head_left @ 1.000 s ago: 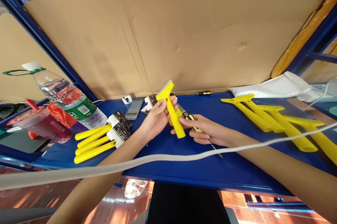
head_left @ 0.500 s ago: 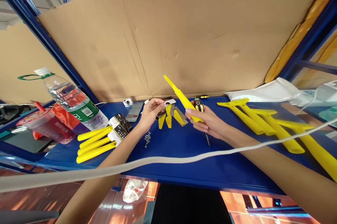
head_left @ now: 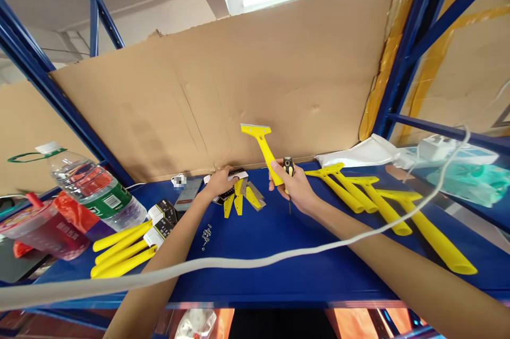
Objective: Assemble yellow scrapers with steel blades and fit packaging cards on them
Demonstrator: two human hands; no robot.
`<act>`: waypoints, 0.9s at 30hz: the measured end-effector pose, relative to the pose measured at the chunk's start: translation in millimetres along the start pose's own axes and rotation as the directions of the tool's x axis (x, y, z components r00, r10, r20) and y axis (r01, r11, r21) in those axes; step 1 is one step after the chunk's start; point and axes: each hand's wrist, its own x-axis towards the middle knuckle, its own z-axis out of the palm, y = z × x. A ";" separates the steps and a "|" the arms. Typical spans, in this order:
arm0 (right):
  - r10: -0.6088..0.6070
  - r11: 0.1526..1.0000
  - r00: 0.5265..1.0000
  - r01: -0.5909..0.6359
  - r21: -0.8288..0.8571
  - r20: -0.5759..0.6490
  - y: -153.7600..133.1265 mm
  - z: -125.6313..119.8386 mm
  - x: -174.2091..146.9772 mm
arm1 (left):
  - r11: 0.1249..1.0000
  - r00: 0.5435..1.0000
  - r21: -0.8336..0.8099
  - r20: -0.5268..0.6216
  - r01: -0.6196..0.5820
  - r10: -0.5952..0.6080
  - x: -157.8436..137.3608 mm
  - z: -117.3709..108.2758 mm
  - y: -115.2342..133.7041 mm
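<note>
The right hand (head_left: 294, 186) is wrapped round the handle of the yellow scraper (head_left: 263, 146), screwdriver (head_left: 289, 168) in the same grasp, above the blue table (head_left: 247, 235); its blade is best held away from fingers. The left hand (head_left: 219, 182) reaches the black-and-white cards (head_left: 241, 174), grip unclear; a light touch should spare the yellow plates (head_left: 238, 204) beside them.

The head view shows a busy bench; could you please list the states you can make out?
Raised scraper: in the right grip, head up
Screwdriver: in the same grip, shaft down
Left grip: at the black-and-white packaging
Sleeved scrapers: lying, heads covered
Right-side scrapers: lying, heads uncovered
Yellow plates: lying loose
Small metal parts: loose, clustered
Bottle: capped
Cup: lidded, straw in
</note>
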 end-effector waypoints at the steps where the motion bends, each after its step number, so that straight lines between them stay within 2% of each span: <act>1: 0.018 1.000 1.000 -0.019 0.020 0.002 -0.7 0.1 0.0 | 1.000 1.000 -0.006 -0.016 -0.005 0.004 -1.8 -1.3 -0.6; 5: 0.100 0.995 0.993 -0.101 0.019 0.056 -1.7 -1.2 0.0 | 0.994 0.993 -0.089 -0.111 -0.062 0.052 -9.1 -10.3 5.0; 9: 0.070 0.995 0.997 -0.069 -0.070 0.012 1.5 -5.1 2.3 | 0.946 0.974 -0.283 -0.201 -0.160 0.105 -18.7 -14.2 22.2; 10: 0.059 0.995 0.998 -0.059 -0.083 -0.004 1.8 -5.7 2.9 | 0.911 0.973 -0.375 -0.210 -0.173 0.098 -23.4 -13.5 27.0; 11: 0.050 0.995 0.999 -0.051 -0.082 -0.018 1.7 -6.1 3.2 | 0.814 0.978 -0.559 -0.205 -0.159 0.050 -29.2 -12.2 31.6; 12: 0.045 0.996 0.999 -0.047 -0.074 -0.028 1.2 -6.1 3.3 | 0.693 0.989 -0.714 -0.147 -0.099 -0.010 -36.0 -10.3 35.8; 13: 0.041 0.997 0.999 -0.043 -0.063 -0.035 0.5 -5.8 3.2 | 0.591 0.994 -0.806 -0.086 -0.031 -0.065 -43.3 -8.0 39.5; 18: 0.084 0.990 0.995 -0.089 -0.107 -0.052 0.6 -3.9 -0.4 | 0.450 0.989 -0.884 0.075 0.125 -0.129 -73.7 6.6 52.6; 24: 0.067 0.974 0.995 -0.080 -0.210 -0.068 6.8 -1.5 -5.5 | 0.394 0.975 -0.900 0.121 0.187 -0.187 -86.2 21.3 60.2; 27: 0.102 0.981 0.994 -0.108 -0.163 -0.045 3.5 2.2 -7.6 | 0.327 0.975 -0.924 0.152 0.199 -0.163 -91.0 24.2 65.8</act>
